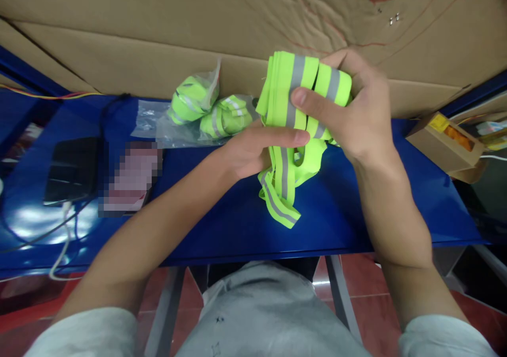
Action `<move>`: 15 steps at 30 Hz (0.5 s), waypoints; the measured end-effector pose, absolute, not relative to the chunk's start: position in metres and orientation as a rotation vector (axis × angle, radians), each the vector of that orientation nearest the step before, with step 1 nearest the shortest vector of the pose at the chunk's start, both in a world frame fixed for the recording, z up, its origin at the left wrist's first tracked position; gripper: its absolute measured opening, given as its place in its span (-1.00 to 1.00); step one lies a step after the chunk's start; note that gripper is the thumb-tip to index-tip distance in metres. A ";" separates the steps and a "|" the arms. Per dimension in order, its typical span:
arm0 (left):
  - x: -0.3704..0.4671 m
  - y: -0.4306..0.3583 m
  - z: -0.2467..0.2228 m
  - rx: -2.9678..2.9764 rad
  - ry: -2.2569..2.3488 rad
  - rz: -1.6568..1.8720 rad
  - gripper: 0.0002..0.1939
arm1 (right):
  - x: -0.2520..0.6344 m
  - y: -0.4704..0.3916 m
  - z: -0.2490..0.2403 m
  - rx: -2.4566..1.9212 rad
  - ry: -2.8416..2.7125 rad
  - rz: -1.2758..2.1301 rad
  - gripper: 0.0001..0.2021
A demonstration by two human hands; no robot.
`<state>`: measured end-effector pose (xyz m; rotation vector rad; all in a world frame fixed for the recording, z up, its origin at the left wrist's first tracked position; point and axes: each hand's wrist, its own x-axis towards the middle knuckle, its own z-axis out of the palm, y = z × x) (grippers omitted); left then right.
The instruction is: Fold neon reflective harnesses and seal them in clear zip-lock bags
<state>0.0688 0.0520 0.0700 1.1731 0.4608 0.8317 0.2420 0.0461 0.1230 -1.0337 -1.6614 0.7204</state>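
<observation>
1. Yellow-green strap [287, 111], with a grey stripe, held above the blue table [222, 214]; folded in stacked layers at the top, loose loops and a tail hanging below. Number of layers cannot be counted; the folds overlap.
2. Left hand [253, 148]: thumb laid across the front of the strap, pinching it from below the stack. Remaining fingers mostly hidden behind the material; their exact placement cannot be told.
3. Right hand [362, 109]: thumb pressed on the front face, strap pinched between it and the fingers behind. Fingertips covered by the strap.
4. Behind the left forearm, two clear bags [192, 99] with similar yellow-green material inside, side by side against the cardboard panel [138, 8]. Lower edge of the right one partly obscured by the left hand; contents crumpled, detail unclear through film.
5. At left, a pixelated rectangular object [132, 175], surface unreadable; next to it a black box-like device [73, 161], with a white cable [67, 241] at its near end.
6. At right, an open cardboard box [447, 146] with something orange inside, not identifiable.
</observation>
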 end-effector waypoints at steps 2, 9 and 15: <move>0.068 0.053 0.070 1.156 0.410 0.791 -0.66 | 0.244 0.047 0.122 -0.999 -1.764 0.742 -0.68; 0.065 0.055 0.064 1.145 0.336 0.625 -0.71 | 0.254 0.046 0.124 -1.009 -1.748 1.032 -0.65; 0.079 0.050 0.067 1.176 0.425 0.892 -0.67 | 0.245 0.046 0.131 -0.881 -1.441 1.155 -0.67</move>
